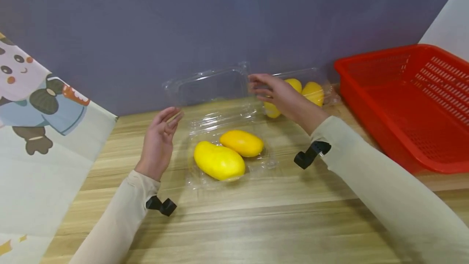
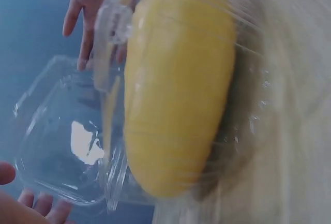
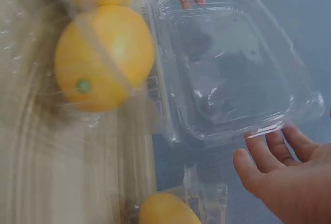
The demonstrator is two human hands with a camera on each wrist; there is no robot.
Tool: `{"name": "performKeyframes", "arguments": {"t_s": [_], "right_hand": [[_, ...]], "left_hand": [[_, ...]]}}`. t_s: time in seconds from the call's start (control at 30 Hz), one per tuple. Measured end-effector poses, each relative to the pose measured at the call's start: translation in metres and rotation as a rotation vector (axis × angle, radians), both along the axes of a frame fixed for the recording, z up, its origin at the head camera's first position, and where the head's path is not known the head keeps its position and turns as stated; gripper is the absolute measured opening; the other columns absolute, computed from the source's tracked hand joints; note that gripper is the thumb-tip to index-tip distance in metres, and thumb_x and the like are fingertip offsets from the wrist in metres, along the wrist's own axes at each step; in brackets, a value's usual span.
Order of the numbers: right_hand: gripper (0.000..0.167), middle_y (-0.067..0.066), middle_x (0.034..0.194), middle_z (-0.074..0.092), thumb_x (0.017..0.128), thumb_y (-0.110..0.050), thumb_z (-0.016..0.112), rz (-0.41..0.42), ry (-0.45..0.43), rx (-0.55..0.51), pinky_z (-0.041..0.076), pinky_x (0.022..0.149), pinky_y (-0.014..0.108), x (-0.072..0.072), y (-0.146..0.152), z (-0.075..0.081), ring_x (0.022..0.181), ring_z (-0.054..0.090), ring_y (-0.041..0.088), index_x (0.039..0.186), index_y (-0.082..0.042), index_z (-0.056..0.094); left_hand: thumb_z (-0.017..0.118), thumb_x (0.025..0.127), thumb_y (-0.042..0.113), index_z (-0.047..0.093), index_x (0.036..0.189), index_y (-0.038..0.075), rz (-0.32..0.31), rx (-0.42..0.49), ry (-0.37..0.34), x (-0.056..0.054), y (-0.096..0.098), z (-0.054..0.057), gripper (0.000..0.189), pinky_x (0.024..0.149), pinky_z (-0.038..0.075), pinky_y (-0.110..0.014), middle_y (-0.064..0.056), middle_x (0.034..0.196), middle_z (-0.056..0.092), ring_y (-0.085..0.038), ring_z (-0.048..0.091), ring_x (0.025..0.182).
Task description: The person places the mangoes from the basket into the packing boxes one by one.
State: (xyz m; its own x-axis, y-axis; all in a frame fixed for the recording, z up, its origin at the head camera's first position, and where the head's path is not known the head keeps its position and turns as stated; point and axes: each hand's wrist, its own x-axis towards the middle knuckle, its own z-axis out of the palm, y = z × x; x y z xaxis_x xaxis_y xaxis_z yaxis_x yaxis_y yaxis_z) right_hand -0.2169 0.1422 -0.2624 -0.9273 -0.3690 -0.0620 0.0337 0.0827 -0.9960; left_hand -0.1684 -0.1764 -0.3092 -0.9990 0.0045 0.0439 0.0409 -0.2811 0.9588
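Note:
A clear plastic clamshell box (image 1: 194, 178) stands on the table with its lid (image 1: 210, 86) raised at the back. Two yellow mangoes, a larger one (image 1: 219, 161) and a smaller one (image 1: 242, 143), lie in its base. My left hand (image 1: 159, 141) is at the box's left side, fingers relaxed and a little bent, near the lid's left edge. At the lid's right side, my right hand (image 1: 276, 93) has its fingers extended; in the right wrist view its fingertips (image 3: 264, 154) appear to touch the lid's edge. Neither hand grips anything.
Behind my right hand stands another clear box holding several yellow mangoes (image 1: 313, 93). A red perforated plastic basket (image 1: 388, 129) is on the right. A grey-blue wall (image 1: 205, 23) backs the wooden table (image 1: 234, 223), and a cartoon-printed panel (image 1: 44, 166) borders its left.

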Motion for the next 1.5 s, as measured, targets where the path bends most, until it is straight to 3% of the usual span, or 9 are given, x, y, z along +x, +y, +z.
{"name": "performKeyframes", "arguments": {"t_s": [0.2,0.33,0.5,0.63,0.73,0.9,1.13,1.3,1.5], "right_hand": [[0.058,0.015,0.159,0.032,0.109,-0.044,0.022,0.063,0.049,0.032,0.022,0.127,0.047,0.014,0.010,-0.006,0.148,0.032,0.029,0.153,-0.008,0.033],[0.062,0.017,0.160,0.030,0.108,-0.047,0.021,0.101,0.069,0.041,0.020,0.127,0.049,0.023,0.016,-0.009,0.149,0.030,0.033,0.154,-0.006,0.032],[0.065,0.017,0.162,0.028,0.108,-0.047,0.019,0.123,0.101,0.052,0.017,0.127,0.050,0.036,0.020,-0.014,0.150,0.026,0.035,0.153,-0.001,0.030],[0.065,0.020,0.160,0.030,0.109,-0.045,0.017,0.135,0.153,0.059,0.015,0.127,0.052,0.048,0.025,-0.020,0.150,0.027,0.037,0.151,0.002,0.032],[0.067,0.021,0.159,0.033,0.108,-0.047,0.017,0.161,0.175,0.072,0.013,0.127,0.053,0.055,0.028,-0.026,0.150,0.028,0.036,0.151,0.001,0.035],[0.073,0.020,0.160,0.033,0.107,-0.052,0.014,0.219,0.176,0.055,0.015,0.127,0.054,0.064,0.032,-0.038,0.151,0.025,0.035,0.152,0.003,0.033],[0.069,0.016,0.163,0.029,0.108,-0.047,0.011,0.226,0.209,0.111,0.019,0.125,0.058,0.067,0.027,-0.053,0.152,0.023,0.034,0.153,0.000,0.032],[0.049,0.013,0.160,0.036,0.109,-0.033,0.031,0.173,0.251,0.207,0.023,0.122,0.061,0.073,0.029,-0.057,0.149,0.029,0.035,0.151,-0.009,0.040],[0.047,0.011,0.155,0.043,0.102,-0.017,0.055,0.147,0.395,0.335,0.033,0.119,0.058,0.082,0.032,-0.059,0.144,0.039,0.034,0.147,-0.013,0.045]], "left_hand": [[0.027,0.098,-0.005,0.052,0.131,0.008,-0.005,-0.054,0.051,0.012,-0.007,-0.009,0.043,0.127,0.020,-0.037,0.000,0.133,0.054,-0.025,0.047,0.137],[0.029,0.106,0.008,0.049,0.138,0.007,-0.028,-0.072,0.081,0.020,-0.007,-0.015,0.038,0.128,0.018,-0.037,0.001,0.139,0.052,-0.028,0.044,0.140],[0.027,0.110,0.029,0.055,0.132,0.012,-0.043,-0.053,0.119,0.031,-0.008,-0.024,0.039,0.128,0.017,-0.038,0.001,0.138,0.054,-0.027,0.043,0.139],[0.030,0.110,0.035,0.063,0.118,0.019,-0.036,-0.074,0.106,0.040,-0.007,-0.027,0.037,0.127,0.016,-0.038,0.007,0.130,0.060,-0.018,0.047,0.133],[0.032,0.109,0.036,0.065,0.120,0.022,-0.035,-0.119,0.080,0.046,-0.008,-0.029,0.038,0.125,0.017,-0.035,0.012,0.128,0.062,-0.010,0.048,0.131],[0.030,0.109,0.038,0.053,0.141,0.008,-0.088,-0.183,0.083,0.054,-0.008,-0.035,0.049,0.126,0.017,-0.033,0.010,0.138,0.060,-0.005,0.048,0.134],[0.033,0.109,0.033,0.048,0.143,0.002,-0.094,-0.226,0.079,0.056,-0.009,-0.041,0.049,0.123,0.026,-0.024,0.008,0.140,0.059,-0.005,0.048,0.135],[0.041,0.103,0.008,0.051,0.144,0.008,-0.089,-0.342,-0.002,0.058,-0.010,-0.038,0.042,0.121,0.029,-0.025,0.004,0.146,0.050,-0.014,0.039,0.141],[0.047,0.097,-0.005,0.045,0.149,0.009,-0.130,-0.520,0.011,0.061,-0.008,-0.034,0.055,0.120,0.035,-0.023,0.001,0.154,0.039,-0.021,0.034,0.147]]}}
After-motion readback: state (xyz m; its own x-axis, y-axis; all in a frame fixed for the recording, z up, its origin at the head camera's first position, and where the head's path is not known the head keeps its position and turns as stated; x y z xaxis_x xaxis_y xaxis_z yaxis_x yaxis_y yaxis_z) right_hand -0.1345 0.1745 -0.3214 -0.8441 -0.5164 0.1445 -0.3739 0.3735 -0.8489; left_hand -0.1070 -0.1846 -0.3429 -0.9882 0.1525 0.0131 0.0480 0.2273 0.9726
